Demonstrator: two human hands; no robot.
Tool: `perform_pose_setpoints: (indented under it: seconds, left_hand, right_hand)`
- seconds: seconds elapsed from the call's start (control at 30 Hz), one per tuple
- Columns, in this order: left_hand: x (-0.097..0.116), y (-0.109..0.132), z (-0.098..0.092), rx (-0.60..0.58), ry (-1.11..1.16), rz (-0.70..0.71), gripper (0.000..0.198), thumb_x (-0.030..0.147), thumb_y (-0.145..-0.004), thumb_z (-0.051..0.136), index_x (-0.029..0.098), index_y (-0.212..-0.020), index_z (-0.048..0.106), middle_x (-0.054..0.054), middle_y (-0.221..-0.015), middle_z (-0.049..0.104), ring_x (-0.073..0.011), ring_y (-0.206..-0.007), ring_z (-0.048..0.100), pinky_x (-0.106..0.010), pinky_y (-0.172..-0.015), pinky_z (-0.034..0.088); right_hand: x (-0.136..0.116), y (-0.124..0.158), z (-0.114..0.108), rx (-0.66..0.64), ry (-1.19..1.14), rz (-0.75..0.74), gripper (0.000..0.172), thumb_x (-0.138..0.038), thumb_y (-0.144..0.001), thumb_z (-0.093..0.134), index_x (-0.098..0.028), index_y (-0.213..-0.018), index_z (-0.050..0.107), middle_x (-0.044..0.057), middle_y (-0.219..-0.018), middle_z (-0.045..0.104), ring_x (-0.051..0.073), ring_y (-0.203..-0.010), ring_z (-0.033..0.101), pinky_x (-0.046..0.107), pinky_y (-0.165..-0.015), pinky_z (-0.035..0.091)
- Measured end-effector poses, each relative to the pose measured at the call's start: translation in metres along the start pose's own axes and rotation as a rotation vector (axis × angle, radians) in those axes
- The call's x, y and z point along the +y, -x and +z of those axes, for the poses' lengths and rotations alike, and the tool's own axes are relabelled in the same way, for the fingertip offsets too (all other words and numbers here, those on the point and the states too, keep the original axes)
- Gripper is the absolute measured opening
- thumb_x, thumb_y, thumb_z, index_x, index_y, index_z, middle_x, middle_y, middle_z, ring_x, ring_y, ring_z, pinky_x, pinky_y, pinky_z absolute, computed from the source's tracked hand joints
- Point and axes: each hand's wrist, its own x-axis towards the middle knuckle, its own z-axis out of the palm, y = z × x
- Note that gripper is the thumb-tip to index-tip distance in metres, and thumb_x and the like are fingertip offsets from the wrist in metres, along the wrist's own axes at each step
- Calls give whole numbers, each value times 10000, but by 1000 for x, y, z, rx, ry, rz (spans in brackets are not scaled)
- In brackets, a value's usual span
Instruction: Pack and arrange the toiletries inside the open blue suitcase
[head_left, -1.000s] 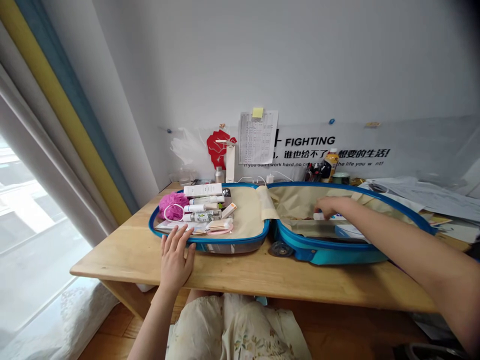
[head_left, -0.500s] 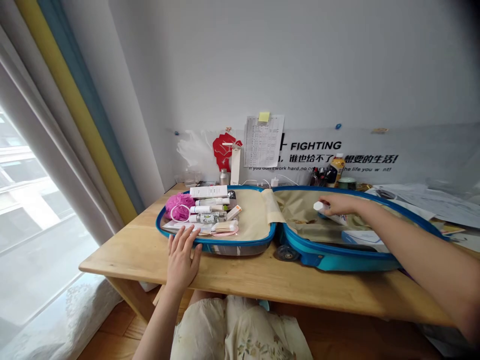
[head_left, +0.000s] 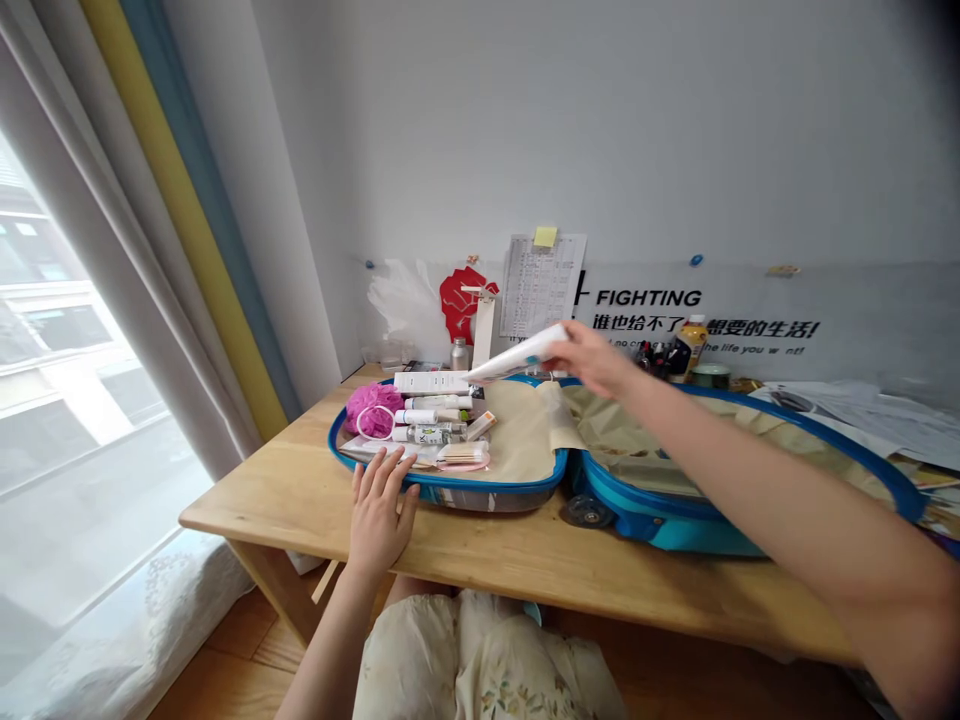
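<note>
Has just lifted the white tube (head_left: 517,357) out of the right half of the open suitcase (head_left: 517,486) and swung it across toward the left half. Grasps it at one end in the right hand (head_left: 596,362), pinched between thumb and fingers, free end dipping lower. Holds it in the air toward the back rim, overlapping the white box (head_left: 429,382) in view; cannot tell whether touching. As before, rests the left hand (head_left: 382,512) at the front rim, fingers spread, clutching nothing visible, near the pink puff (head_left: 373,399). Leaves the tube, seemingly, between stages: taken from one half, not set down in the other.
</note>
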Motion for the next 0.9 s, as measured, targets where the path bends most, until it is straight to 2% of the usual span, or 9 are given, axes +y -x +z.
perform_pose_setpoints:
  seconds: [0.1,0.23,0.33,0.4,0.47,0.57,0.7,0.8,0.9]
  left_hand:
    - [-1,0,1,2,-1,3,377,295,-965,439,245,-1312,576,-87,-1386,588,-261,-1383,426,-493,-1193,206]
    - [-1,0,1,14,-3,20,365,286,-969,440,237,-1307,570,-83,-1373,598,-258,-1376,431,-492,-1190,208]
    - [0,-1,0,23,-3,29,358,282,-971,439,233,-1301,569,-85,-1358,607,-257,-1371,434,-492,-1190,201]
    - [0,0,1,24,-1,31,354,282,-970,440,233,-1296,572,-87,-1345,615,-257,-1359,446,-492,-1189,203]
    - [-1,0,1,20,-1,29,356,281,-968,444,237,-1297,573,-84,-1331,623,-256,-1346,458,-491,-1186,211]
    - [-1,0,2,14,-3,24,356,280,-964,449,243,-1295,578,-82,-1326,626,-259,-1339,463,-495,-1183,220]
    - [0,0,1,3,-1,7,363,288,-962,443,243,-1294,584,-87,-1352,608,-265,-1345,455,-508,-1185,217]
    - [0,0,0,-5,-1,4,362,293,-966,436,240,-1291,584,-87,-1356,605,-263,-1347,451,-506,-1188,212]
    - [0,1,0,-15,-1,-2,373,297,-962,441,245,-1307,574,-86,-1357,602,-263,-1350,448,-505,-1193,203]
  right_hand:
    - [5,7,70,-240,-327,179,323,-211,-736,657,-230,-994,464,25,-1037,607,120,-809,659,341,-873,578]
    - [20,22,144,-358,-357,252,351,-198,-711,666,-229,-1012,488,48,-1016,632,174,-838,683,396,-859,588]
    - [30,29,171,-386,-242,234,384,-180,-702,659,-233,-1057,521,61,-1015,649,219,-901,670,425,-848,577]
    - [34,31,175,-417,-17,121,409,-154,-679,667,-222,-1065,548,69,-1013,663,246,-931,651,434,-861,549]
    - [36,31,172,-459,218,-61,379,-135,-664,674,-215,-1023,582,69,-1022,674,259,-962,631,426,-887,513]
    - [33,29,165,-502,397,-263,252,-105,-681,647,-221,-904,630,49,-1019,692,246,-988,625,388,-908,483]
    - [25,21,140,-498,475,-265,146,-114,-735,609,-214,-822,670,30,-964,719,191,-943,650,321,-877,490]
    - [19,9,91,-429,510,-199,141,-201,-805,568,-202,-894,677,41,-961,723,158,-883,655,308,-840,500]
    - [20,2,13,-346,592,-110,179,-266,-826,546,-197,-930,673,63,-996,720,164,-884,654,325,-845,503]
